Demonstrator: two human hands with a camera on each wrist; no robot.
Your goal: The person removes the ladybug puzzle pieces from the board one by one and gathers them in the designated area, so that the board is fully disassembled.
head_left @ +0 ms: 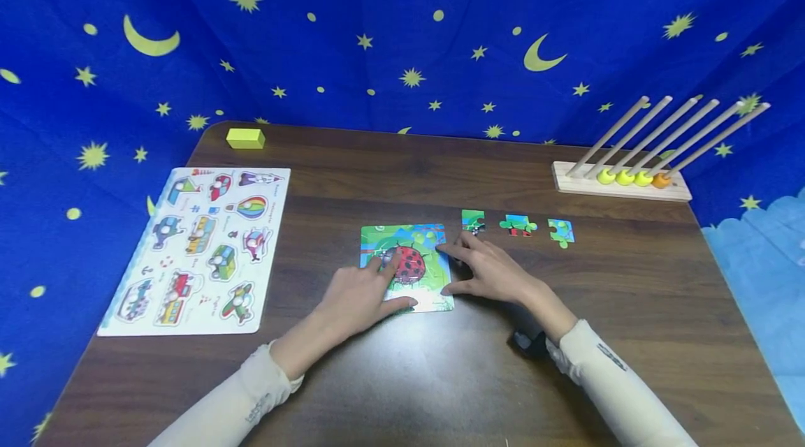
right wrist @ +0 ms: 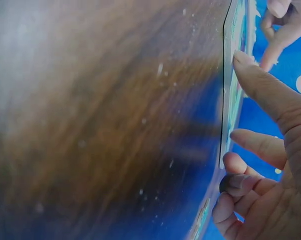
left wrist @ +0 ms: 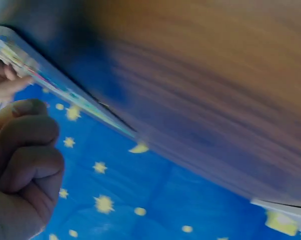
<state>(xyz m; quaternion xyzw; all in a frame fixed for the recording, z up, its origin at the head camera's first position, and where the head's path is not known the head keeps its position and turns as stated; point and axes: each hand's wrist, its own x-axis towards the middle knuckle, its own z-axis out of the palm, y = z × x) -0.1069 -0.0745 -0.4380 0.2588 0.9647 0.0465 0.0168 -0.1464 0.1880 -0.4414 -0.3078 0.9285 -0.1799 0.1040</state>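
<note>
A square ladybug jigsaw puzzle (head_left: pixel 434 290) lies flat on the table in front of the person. The left hand (head_left: pixel 357 297) rests on it from the lower left, index finger pressing on the ladybug and thumb near the bottom edge; its other fingers look curled in the left wrist view. At the puzzle's right edge, the right hand (head_left: pixel 497 271) touches the border with spread index finger and thumb. Beyond its fingers lie three loose pieces: a green piece (head_left: pixel 473 218), a piece with red (head_left: pixel 518 225) and a blue-green piece (head_left: pixel 561 231).
On the left lies a white vehicle peg board (head_left: pixel 216 251), with a yellow block (head_left: pixel 246 139) behind it. A wooden peg stand (head_left: pixel 619 185) with yellow and orange beads is at the back right. A small dark object (head_left: pixel 527 341) sits below the right wrist. A blue starry cloth (head_left: pixel 402 35) hangs behind.
</note>
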